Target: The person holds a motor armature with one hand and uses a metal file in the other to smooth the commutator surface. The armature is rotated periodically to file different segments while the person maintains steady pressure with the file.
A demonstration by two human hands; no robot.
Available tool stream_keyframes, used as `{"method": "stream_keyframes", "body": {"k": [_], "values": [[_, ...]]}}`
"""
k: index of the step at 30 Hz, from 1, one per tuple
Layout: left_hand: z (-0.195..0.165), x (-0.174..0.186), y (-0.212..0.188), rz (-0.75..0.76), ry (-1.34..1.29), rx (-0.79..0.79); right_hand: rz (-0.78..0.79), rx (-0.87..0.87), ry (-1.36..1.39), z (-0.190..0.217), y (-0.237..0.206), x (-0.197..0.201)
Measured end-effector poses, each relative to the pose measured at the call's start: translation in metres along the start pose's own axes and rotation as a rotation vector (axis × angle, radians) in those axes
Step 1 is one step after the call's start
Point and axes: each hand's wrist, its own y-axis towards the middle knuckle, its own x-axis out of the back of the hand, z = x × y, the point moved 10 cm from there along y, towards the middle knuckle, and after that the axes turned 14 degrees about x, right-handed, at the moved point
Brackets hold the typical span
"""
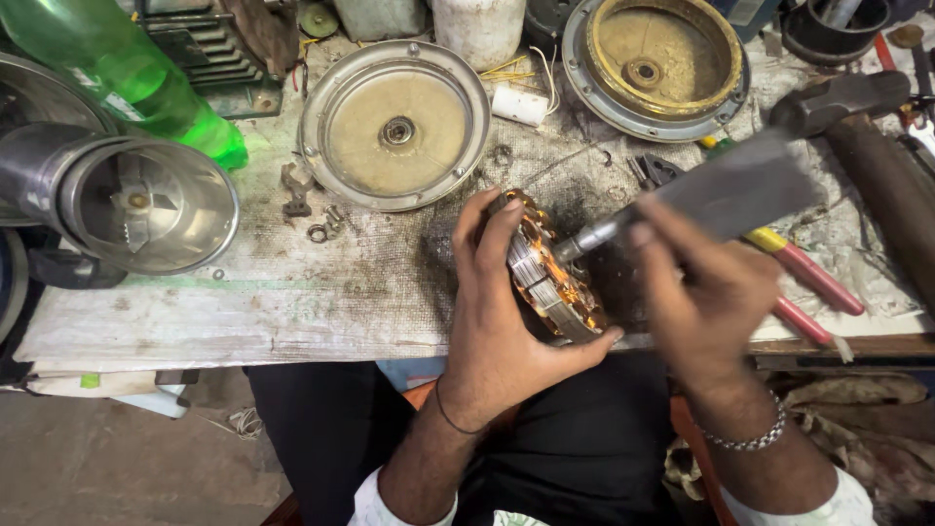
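Carefully: hold left hand [497, 321] clamped round wound stator [547, 273] at near bench [292, 282] edge, keep right hand [696, 292] closed on blurred metal tool [721, 195], strike squarely.

The person wore dark trousers and light, whitish sleeves pushed up toward the elbows, leaving both forearms bare. A thin dark band circled the wrist of the left hand [497, 321]. A silver chain bracelet with chunky links hung around the wrist of the right hand [696, 297]. Neither hand carried gloves or rings that could be made out.
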Motion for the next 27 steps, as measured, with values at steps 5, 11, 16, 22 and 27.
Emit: {"method": "stream_keyframes", "body": {"k": [5,11,16,22,27], "values": [[-0.002,-0.005,0.002,0.006,0.036,-0.01,0.23,-0.018,0.088,-0.002,-0.003,-0.025],[-0.001,-0.01,0.001,-0.016,0.056,-0.023,0.048,-0.123,0.108,-0.014,-0.002,-0.009],[0.0,-0.004,-0.002,-0.062,0.077,-0.009,0.055,-0.122,0.102,-0.014,-0.003,-0.01],[0.001,0.003,0.001,-0.028,0.043,0.032,0.13,-0.059,0.107,-0.008,-0.003,-0.016],[0.005,0.001,0.004,0.017,0.011,0.056,-0.016,-0.12,0.221,-0.015,-0.005,-0.006]]}}
